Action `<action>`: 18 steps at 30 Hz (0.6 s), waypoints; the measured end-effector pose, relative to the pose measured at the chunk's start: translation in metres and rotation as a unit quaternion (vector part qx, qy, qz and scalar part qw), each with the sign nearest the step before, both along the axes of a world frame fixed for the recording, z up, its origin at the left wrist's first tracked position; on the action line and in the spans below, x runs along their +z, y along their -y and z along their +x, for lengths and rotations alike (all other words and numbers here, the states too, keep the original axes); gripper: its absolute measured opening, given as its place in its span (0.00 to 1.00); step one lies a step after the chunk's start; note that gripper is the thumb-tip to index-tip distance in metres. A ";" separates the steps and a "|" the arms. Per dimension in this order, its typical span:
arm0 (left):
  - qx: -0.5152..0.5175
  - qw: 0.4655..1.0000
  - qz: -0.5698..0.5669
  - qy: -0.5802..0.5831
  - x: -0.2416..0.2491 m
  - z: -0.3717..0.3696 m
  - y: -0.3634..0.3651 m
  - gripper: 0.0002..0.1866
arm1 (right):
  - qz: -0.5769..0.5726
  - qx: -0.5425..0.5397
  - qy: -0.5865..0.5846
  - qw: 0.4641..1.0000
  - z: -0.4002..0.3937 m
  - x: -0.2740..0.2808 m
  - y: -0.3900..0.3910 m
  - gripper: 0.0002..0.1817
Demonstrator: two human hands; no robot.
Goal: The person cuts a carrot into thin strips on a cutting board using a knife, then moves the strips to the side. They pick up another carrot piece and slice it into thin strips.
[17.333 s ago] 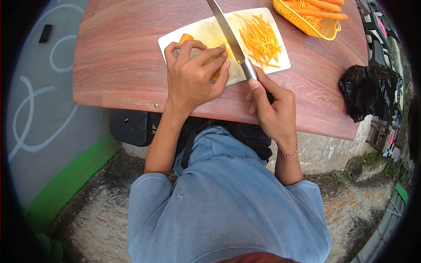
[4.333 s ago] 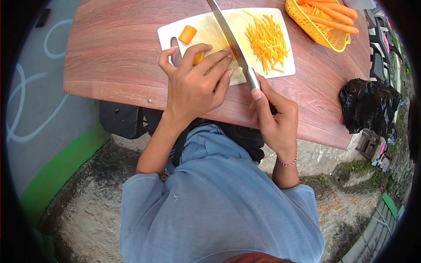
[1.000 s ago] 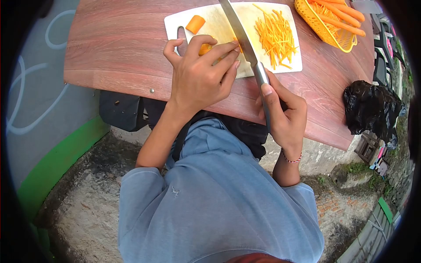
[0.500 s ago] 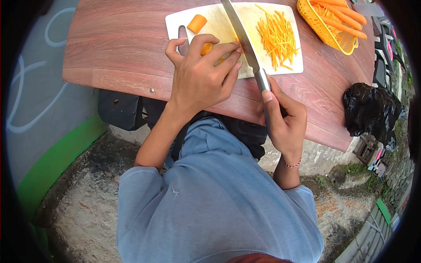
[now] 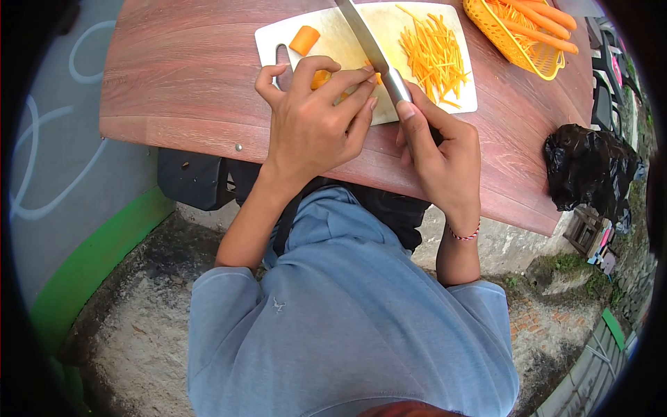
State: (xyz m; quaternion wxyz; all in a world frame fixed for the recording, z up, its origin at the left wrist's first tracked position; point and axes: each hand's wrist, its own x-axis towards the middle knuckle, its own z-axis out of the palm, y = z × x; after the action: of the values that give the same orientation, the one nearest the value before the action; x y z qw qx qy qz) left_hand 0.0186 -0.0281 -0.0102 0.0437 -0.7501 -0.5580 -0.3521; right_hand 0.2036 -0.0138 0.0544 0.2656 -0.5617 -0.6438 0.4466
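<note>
My right hand (image 5: pixel 445 149) is wrapped round the metal handle of a kitchen knife (image 5: pixel 363 35). Its blade slants up and left across the white cutting board (image 5: pixel 458 76). Just left of the blade, my left hand (image 5: pixel 316 115) bends its fingers down over a piece of carrot (image 5: pixel 377 78), which they mostly cover. Another bit of carrot (image 5: pixel 320 78) shows between those fingers. A short carrot chunk (image 5: pixel 304 40) lies near the board's handle slot. To the right of the knife is a loose pile of carrot strips (image 5: pixel 434 59).
A yellow plastic basket (image 5: pixel 497 36) with whole carrots (image 5: pixel 538 35) and shreds stands at the back right of the reddish wooden table (image 5: pixel 180 69). A black plastic bag (image 5: pixel 587 167) hangs by the table's right edge. Dark chairs (image 5: pixel 603 90) stand beyond.
My right hand and the knife have shifted up and left, bringing the handle closer to the left fingertips. My left hand stays over the carrot. The whole view has moved slightly.
</note>
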 end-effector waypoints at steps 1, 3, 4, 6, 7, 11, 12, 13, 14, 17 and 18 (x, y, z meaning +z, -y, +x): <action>0.004 1.000 0.004 0.000 0.000 0.001 0.000 0.09 | -0.004 -0.004 0.002 1.000 0.003 0.000 0.003 0.18; 0.008 1.000 0.007 0.000 0.000 0.000 0.000 0.09 | -0.009 -0.009 0.004 1.000 0.010 0.002 0.009 0.18; 0.007 1.000 0.008 0.000 0.000 0.000 -0.001 0.09 | -0.014 0.001 0.010 1.000 0.015 0.003 0.012 0.19; 0.006 1.000 0.008 0.002 -0.001 0.000 0.000 0.09 | -0.019 0.010 0.017 1.000 0.019 0.004 0.017 0.21; 0.005 1.000 0.007 0.000 0.000 0.000 0.000 0.10 | -0.017 0.009 0.018 1.000 0.020 0.004 0.019 0.21; 0.004 1.000 0.007 0.001 0.000 0.000 0.000 0.09 | 0.015 -0.008 0.028 0.999 0.016 0.004 0.019 0.19; 0.004 1.000 0.007 0.001 -0.001 0.000 0.000 0.09 | 0.015 -0.007 0.028 0.999 0.014 0.003 0.019 0.19; 0.005 1.000 0.010 -0.002 -0.001 0.000 0.000 0.09 | 0.015 -0.007 0.034 0.999 0.012 0.002 0.017 0.18; 0.004 1.000 0.013 -0.004 -0.001 0.000 -0.001 0.09 | 0.014 -0.007 0.040 0.999 0.009 0.001 0.016 0.18; 0.008 1.000 0.008 -0.001 -0.002 0.000 0.000 0.09 | 0.073 0.003 0.041 0.996 0.003 -0.003 0.012 0.18; 0.009 1.000 0.008 -0.001 -0.001 0.000 0.000 0.09 | 0.074 0.004 0.041 0.996 0.003 -0.001 0.013 0.18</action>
State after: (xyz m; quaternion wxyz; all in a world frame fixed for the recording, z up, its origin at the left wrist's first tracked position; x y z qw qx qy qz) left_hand 0.0188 -0.0281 -0.0116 0.0535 -0.7455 -0.5615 -0.3552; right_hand 0.2070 -0.0266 0.0535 0.2784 -0.5556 -0.6875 0.3756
